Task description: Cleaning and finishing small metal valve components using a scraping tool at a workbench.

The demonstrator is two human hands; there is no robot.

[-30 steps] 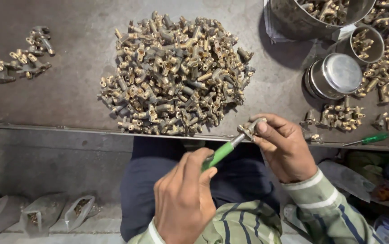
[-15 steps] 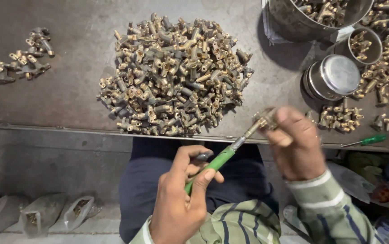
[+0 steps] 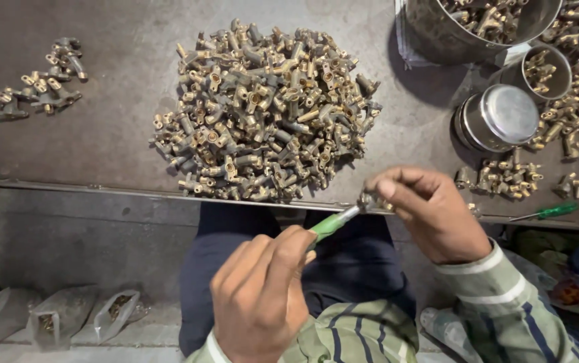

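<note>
My left hand [image 3: 262, 289] grips the green handle of a screwdriver [image 3: 332, 224], its metal shaft pointing up and right. The tip meets a small brass fitting [image 3: 370, 201] pinched in the fingers of my right hand [image 3: 431, 212], just in front of the table's front edge. Both hands hover over my lap. A large heap of brass fittings [image 3: 266, 114] lies on the dark table [image 3: 121, 134] right behind the hands.
A small pile of fittings [image 3: 30, 91] lies at far left. At right stand a big metal pot [image 3: 478, 27], a small cup [image 3: 546, 70], a lidded tin [image 3: 498, 117], more loose fittings [image 3: 505, 178] and a second green screwdriver [image 3: 548, 212]. Plastic bags [image 3: 67, 316] lie on the floor.
My right hand with the fitting has shifted slightly down and left along the table edge. The left hand has turned on the screwdriver handle, its fingers closing around it again.
</note>
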